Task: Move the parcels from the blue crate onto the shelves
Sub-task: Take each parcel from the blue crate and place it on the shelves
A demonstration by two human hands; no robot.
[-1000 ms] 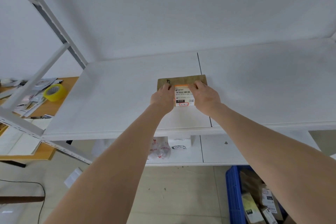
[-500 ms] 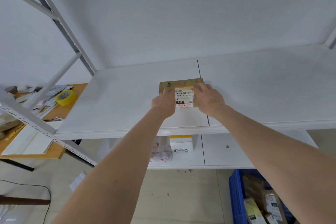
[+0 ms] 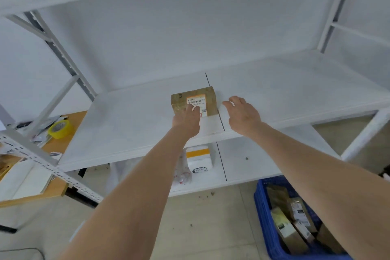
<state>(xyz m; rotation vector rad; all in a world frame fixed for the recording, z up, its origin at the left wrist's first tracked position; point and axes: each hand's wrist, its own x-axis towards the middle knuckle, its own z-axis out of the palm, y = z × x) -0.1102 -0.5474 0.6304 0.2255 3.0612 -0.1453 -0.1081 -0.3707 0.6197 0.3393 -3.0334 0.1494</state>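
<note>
Brown parcel [image 3: 179,101], white barcode label [image 3: 198,99], orange-edged; flat on shelf [image 3: 126,122].

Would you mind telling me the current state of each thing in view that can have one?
brown parcel: flat on the middle shelf, label up.
left hand: fingertips resting on the parcel's label, not gripping.
right hand: open, clear of the parcel, to its right.
blue crate: open-topped, several parcels inside.
tape roll: lying on the wooden table.
</note>
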